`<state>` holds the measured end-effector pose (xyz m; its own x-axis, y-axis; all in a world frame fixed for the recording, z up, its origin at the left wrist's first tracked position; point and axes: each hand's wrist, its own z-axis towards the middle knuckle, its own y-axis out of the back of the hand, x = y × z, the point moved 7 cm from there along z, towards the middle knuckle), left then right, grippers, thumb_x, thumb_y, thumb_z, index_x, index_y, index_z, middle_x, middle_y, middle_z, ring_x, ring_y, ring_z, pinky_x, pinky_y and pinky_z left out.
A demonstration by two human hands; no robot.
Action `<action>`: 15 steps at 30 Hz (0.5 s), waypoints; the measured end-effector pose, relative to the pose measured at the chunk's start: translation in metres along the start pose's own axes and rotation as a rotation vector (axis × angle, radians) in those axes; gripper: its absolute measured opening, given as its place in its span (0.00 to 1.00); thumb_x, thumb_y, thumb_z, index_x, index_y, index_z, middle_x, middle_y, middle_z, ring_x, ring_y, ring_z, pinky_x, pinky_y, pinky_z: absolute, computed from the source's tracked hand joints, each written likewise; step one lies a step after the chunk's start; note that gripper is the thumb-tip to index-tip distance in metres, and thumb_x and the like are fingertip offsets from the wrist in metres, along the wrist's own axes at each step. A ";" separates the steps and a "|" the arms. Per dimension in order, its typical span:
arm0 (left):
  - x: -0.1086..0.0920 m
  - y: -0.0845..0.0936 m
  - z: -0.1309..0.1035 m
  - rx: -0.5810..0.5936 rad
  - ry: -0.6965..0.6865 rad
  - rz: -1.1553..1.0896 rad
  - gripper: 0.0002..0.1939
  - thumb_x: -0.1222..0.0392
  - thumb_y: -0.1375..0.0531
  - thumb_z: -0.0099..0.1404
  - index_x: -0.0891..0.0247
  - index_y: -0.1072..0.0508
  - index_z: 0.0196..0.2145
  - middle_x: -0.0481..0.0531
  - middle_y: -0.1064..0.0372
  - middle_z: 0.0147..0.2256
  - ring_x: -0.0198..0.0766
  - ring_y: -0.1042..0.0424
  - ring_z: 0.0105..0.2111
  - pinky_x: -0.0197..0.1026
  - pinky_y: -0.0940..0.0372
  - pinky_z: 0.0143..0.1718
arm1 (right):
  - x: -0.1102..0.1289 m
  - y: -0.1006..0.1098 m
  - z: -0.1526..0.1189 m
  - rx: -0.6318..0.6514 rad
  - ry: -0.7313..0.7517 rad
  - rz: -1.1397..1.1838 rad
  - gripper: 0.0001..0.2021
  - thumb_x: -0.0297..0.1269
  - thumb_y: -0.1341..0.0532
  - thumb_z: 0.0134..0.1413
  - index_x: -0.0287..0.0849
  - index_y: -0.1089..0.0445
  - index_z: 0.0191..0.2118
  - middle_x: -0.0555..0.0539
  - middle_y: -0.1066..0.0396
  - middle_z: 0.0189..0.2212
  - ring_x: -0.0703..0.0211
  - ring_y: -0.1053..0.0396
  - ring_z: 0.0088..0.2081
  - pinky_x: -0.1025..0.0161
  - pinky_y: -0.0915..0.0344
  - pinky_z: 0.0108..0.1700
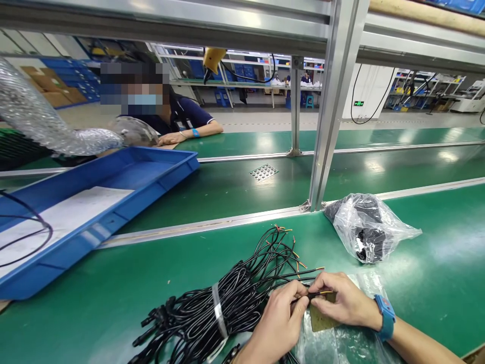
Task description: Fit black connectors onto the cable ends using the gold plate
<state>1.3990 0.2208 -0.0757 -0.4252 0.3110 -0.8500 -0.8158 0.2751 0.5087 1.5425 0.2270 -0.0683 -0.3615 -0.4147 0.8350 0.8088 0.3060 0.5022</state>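
My left hand [278,316] pinches a black cable [303,300] between thumb and fingers. Close against it, my right hand [346,301] is closed on the same cable near its end, where a thin yellow wire sticks out. Beneath the right hand lies an olive-brown flat piece [322,319] on a clear plastic bag [341,346]. Just left of my hands rests a bundle of black cables [235,283], bound by a pale band [219,308]. Red and yellow bare-ended wires fan out at its far end, and black connectors [161,313] sit at its near left.
A clear bag of black parts [369,230] stands right of the metal post [328,111]. At left, a blue tray [94,230] holds white paper. A small perforated plate [264,173] lies on the middle strip. Across the bench leans a person [189,114] beside a foil duct [49,121].
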 end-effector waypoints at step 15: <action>0.001 -0.001 -0.001 -0.064 -0.080 0.136 0.12 0.67 0.48 0.67 0.60 0.39 0.25 0.46 0.34 0.23 0.34 0.34 0.24 0.35 0.46 0.27 | 0.002 -0.008 -0.002 0.047 0.037 -0.029 0.04 0.35 0.38 0.59 0.41 0.26 0.37 0.49 0.25 0.28 0.63 0.32 0.27 0.66 0.37 0.32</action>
<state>1.3991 0.2200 -0.0768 -0.5029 0.4140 -0.7588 -0.7771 0.1678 0.6066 1.5356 0.2222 -0.0710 -0.3663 -0.4553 0.8115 0.7754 0.3327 0.5367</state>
